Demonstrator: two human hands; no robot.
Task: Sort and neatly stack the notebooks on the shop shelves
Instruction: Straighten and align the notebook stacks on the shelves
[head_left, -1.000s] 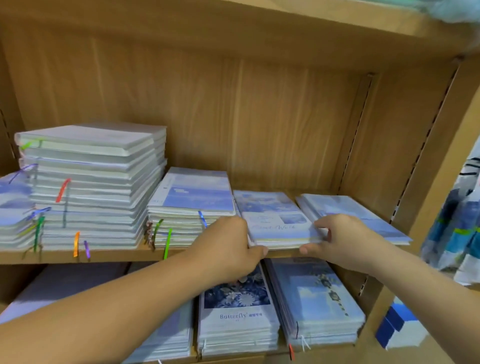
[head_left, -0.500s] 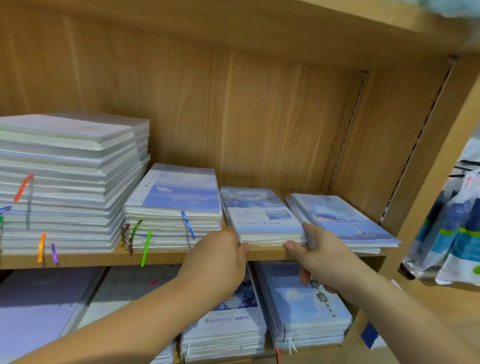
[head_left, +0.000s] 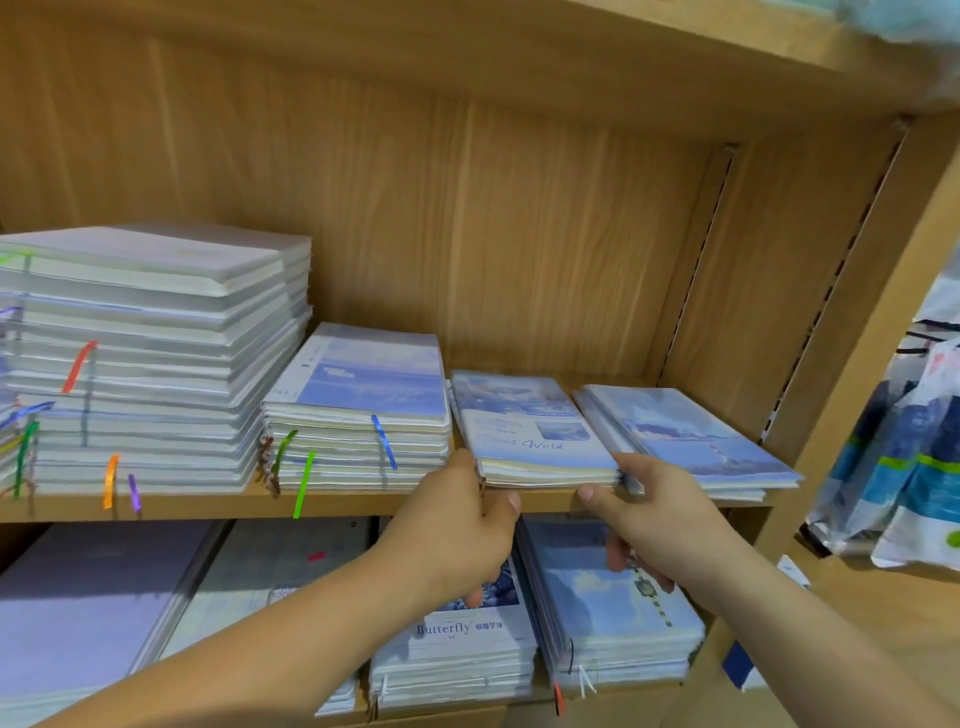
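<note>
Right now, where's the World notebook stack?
Head view, upper stocked shelf, right of centre: World stack lies between the blue-ribbon stack and the angled stack, with left hand and right hand at its front corners.

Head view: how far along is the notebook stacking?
Done: the tall left stack and the blue-ribbon stack look roughly even. In hand: the left hand and right hand hold the World stack at its front corners. Left: the rightmost stack lies skewed.

Low blue notebook stack (head_left: 530, 431), flat, shelf's front edge
</note>
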